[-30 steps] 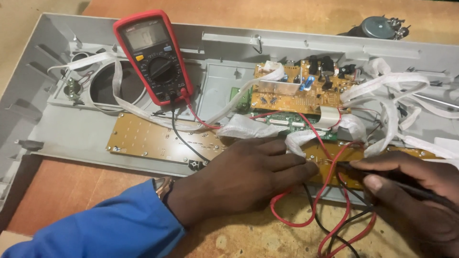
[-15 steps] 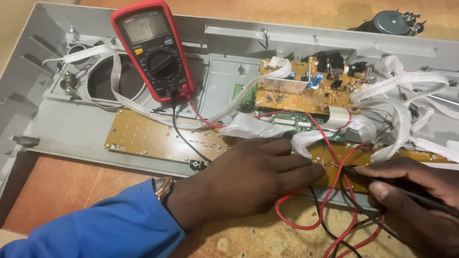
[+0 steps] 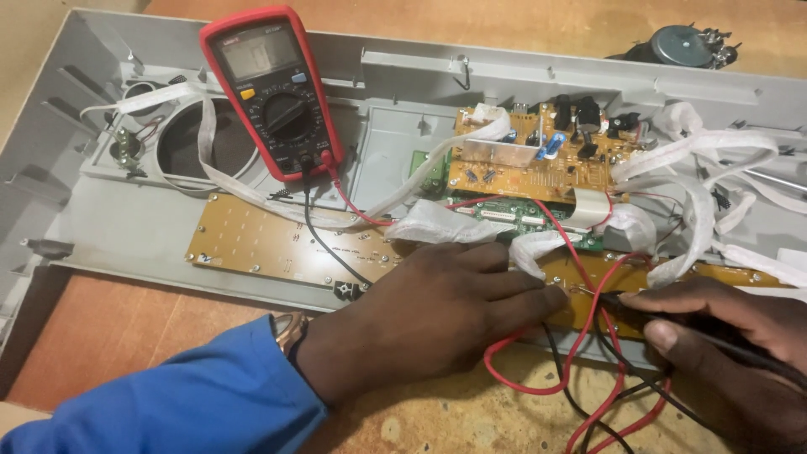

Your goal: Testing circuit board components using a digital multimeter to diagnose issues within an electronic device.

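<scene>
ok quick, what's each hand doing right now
Left hand: flat, palm down on the long brown circuit board; what the fingers pinch cannot be told.
Right hand: closed on a black test probe, tip at the board.

I note a matt grey plastic housing (image 3: 126,227) on a rough, worn wooden tabletop (image 3: 126,328). The multimeter (image 3: 273,92) has a red rubbery-looking jacket and glossy screen; the long circuit board (image 3: 277,240) looks matt tan laminate. My sleeve (image 3: 185,403) is blue cloth.

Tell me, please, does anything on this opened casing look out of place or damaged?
Nothing looks damaged. The white ribbon cables lie loose and tangled over the boards at the right, and the red and black test leads loop untidily between the hands.
</scene>
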